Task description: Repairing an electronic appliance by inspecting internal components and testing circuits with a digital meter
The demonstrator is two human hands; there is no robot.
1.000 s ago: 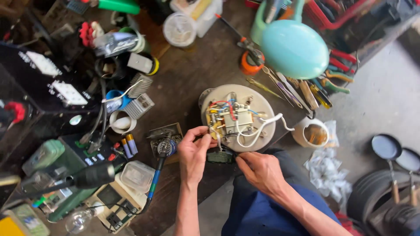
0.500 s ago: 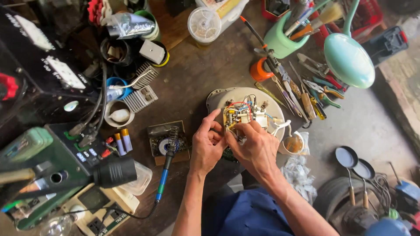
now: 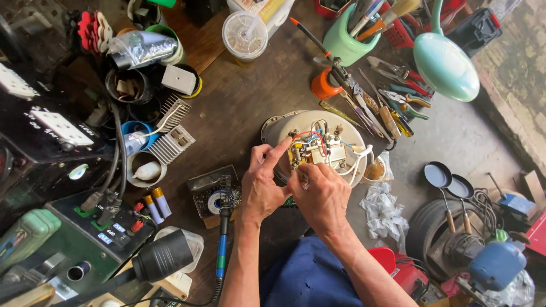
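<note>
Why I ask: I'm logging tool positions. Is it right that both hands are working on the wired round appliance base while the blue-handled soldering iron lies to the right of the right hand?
Not quite. In the head view, both hands, left hand and right hand, are on the round appliance base, but the blue-handled soldering iron lies left of the left hand.

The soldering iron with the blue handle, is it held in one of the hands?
No. The soldering iron rests in its stand on the workbench, while both hands, left and right, touch the round white appliance base.

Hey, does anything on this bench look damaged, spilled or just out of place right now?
The round white appliance base lies opened, its wires and terminals bare under the left hand and right hand. Crumpled white paper lies on the floor beside it. I can see nothing spilled.
</note>
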